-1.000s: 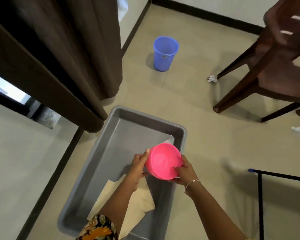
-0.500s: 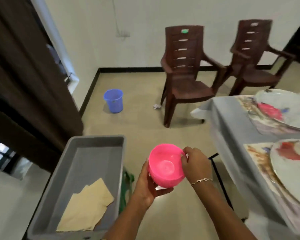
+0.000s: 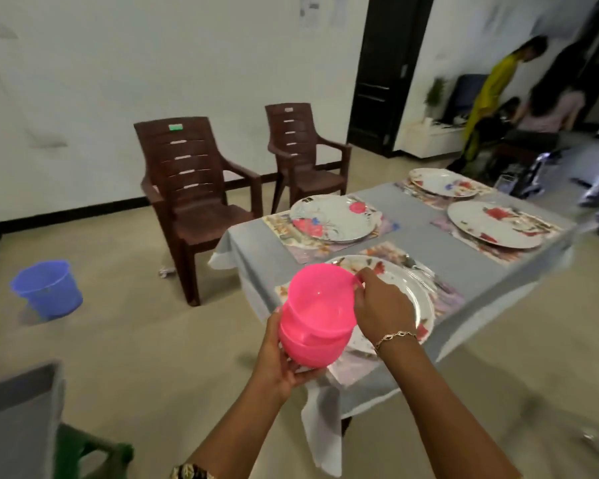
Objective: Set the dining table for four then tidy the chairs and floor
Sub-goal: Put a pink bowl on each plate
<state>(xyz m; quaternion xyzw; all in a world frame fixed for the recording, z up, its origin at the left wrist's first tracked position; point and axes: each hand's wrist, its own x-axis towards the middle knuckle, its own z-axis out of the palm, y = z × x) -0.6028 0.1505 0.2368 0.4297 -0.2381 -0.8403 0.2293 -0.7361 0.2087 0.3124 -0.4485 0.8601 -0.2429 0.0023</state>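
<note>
A stack of pink plastic bowls (image 3: 317,314) is held in front of me, just left of the dining table (image 3: 267,250). My left hand (image 3: 281,361) cups the stack from below. My right hand (image 3: 381,307) grips the rim of the top bowl, which sits tilted and partly lifted out of the one beneath. The table wears a grey cloth with floral placemats and several flowered plates (image 3: 334,217). The nearest plate (image 3: 417,299) lies partly hidden behind my right hand, with cutlery (image 3: 419,267) beside it.
Two brown plastic chairs (image 3: 191,198) (image 3: 301,153) stand away from the table by the wall. A blue bucket (image 3: 49,288) and a crumpled paper scrap (image 3: 166,272) sit on the floor. The grey tub (image 3: 18,420) is at lower left on a green stool. People stand at the far right.
My view swung up and right from the grey tub to the table. The top bowl has lifted partly out of the stack. Both hands kept hold of the bowls.
</note>
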